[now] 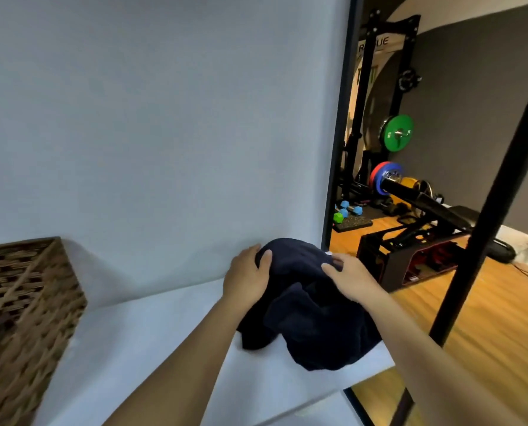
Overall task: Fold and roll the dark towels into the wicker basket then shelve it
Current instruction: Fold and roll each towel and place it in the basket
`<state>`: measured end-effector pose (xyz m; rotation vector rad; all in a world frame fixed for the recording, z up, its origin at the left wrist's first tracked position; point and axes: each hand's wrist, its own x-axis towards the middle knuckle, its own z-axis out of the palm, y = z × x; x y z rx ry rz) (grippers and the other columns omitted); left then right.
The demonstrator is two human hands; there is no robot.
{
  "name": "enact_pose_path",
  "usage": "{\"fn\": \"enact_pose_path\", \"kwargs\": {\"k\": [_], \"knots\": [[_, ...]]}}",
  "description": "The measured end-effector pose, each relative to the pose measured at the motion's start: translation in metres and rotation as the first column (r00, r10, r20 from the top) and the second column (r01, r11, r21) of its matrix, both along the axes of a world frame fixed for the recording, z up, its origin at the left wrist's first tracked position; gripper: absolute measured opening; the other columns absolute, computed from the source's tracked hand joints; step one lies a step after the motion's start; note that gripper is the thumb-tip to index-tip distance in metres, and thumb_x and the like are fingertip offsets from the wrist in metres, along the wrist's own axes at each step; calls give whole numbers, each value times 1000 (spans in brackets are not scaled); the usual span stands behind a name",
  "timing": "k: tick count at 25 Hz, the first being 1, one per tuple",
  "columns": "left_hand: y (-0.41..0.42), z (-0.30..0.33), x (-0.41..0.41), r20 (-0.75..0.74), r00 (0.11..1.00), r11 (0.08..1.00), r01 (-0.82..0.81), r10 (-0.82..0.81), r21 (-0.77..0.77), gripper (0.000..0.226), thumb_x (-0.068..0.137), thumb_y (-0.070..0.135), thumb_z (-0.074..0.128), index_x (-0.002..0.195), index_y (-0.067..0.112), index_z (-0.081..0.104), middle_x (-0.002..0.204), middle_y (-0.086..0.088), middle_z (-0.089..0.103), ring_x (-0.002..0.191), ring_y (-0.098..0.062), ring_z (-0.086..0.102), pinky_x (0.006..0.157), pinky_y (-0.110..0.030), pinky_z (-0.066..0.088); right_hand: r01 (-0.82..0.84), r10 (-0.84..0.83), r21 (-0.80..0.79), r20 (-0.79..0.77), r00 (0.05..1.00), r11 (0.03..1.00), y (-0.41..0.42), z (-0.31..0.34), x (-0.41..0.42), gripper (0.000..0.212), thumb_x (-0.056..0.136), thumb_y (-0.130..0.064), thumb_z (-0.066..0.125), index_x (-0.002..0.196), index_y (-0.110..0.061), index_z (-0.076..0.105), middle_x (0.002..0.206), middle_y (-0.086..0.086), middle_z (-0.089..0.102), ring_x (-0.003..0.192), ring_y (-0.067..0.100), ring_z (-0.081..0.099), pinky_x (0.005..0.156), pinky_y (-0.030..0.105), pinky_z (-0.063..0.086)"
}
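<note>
Single head-worn wide-angle view — faces forward and down, close over a white shelf surface (152,342) and its backdrop. Wicker basket (20,309) sits near left; gym equipment lies far right. No second view is supplied.

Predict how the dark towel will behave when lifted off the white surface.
Probably floppy: the towel lies crumpled in soft folds, one part hanging over the surface's edge. Likely light, and it should sag between both hands. It seems unlikely to roll or slip.

One dark towel heap (312,309), one wicker basket (23,318), two hands
</note>
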<state>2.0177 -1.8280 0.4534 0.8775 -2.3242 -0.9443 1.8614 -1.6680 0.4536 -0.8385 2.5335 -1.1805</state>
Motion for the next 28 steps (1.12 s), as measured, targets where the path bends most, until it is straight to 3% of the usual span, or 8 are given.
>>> {"fn": "enact_pose_path", "kwargs": {"k": [2, 5, 8, 12, 16, 21, 25, 28], "knots": [[-10, 0, -13, 102, 994, 999, -33, 32, 6, 52, 101, 53, 41, 144, 26, 51, 140, 1, 60, 130, -25, 53, 109, -44, 43, 19, -19, -4, -91, 996, 1000, -4, -6, -8, 9, 97, -26, 62, 100, -34, 65, 112, -8, 67, 113, 23, 61, 102, 44, 45], [-16, 8, -28, 108, 992, 998, -58, 60, -14, 26, 100, 46, 49, 109, 30, 68, 109, 8, 70, 107, -22, 64, 96, -44, 51, 41, -11, 115, -251, 968, 993, -7, -3, -17, 19, 99, -21, 51, 83, -30, 58, 93, -11, 62, 94, 18, 56, 90, 39, 35], [-18, 19, -38, 69, 991, 986, -102, 112, -129, 11, 99, 36, 55, 90, 31, 60, 98, 15, 64, 97, -16, 61, 93, -41, 48, 47, 40, 221, -373, 927, 974, -10, 1, -22, 27, 99, -15, 41, 76, -28, 49, 84, -6, 55, 88, 24, 53, 82, 40, 31], [-17, 32, -47, 42, 995, 979, -86, 95, -184, 13, 101, 30, 51, 89, 31, 54, 96, 13, 63, 94, -16, 61, 95, -38, 40, 0, 35, 92, -390, 920, 996, -21, 27, -27, 17, 103, -18, 40, 91, -23, 51, 99, -3, 53, 96, 22, 52, 93, 44, 38], [-5, 49, -57, -86, 970, 970, 216, -226, -109, 20, 98, 45, 56, 113, 34, 62, 112, 18, 63, 105, -6, 60, 100, -34, 44, -131, 45, -198, -387, 921, 971, -39, 66, -23, 11, 105, -20, 43, 98, -22, 52, 104, -3, 53, 97, 18, 53, 93, 40, 43], [-11, 89, -55, -238, 956, 971, 120, -169, -207, 20, 99, 38, 58, 87, 25, 67, 79, 9, 69, 75, -10, 64, 74, -29, 51, -222, 34, -413, -415, 909, 883, -51, 111, -18, 9, 106, -19, 43, 102, -18, 51, 97, -6, 54, 83, 2, 53, 70, 16, 40], [-29, 154, -44, -320, 930, 940, 68, -181, -335, 19, 99, 34, 58, 89, 26, 72, 81, 13, 71, 78, -5, 65, 74, -27, 52, -394, 209, -445, -409, 889, 804, -59, 123, -7, 11, 104, -35, 47, 105, -25, 50, 84, -10, 58, 69, 3, 54, 65, 23, 44], [-40, 201, -33, -399, 908, 926, -36, -127, -375, 20, 98, 36, 59, 88, 25, 73, 81, 12, 71, 79, -10, 66, 73, -31, 53, -498, 337, -301, -454, 825, 813, -66, 118, -1, 24, 96, -53, 53, 106, -32, 53, 80, -13, 58, 67, 3, 54, 62, 21, 45]]}}
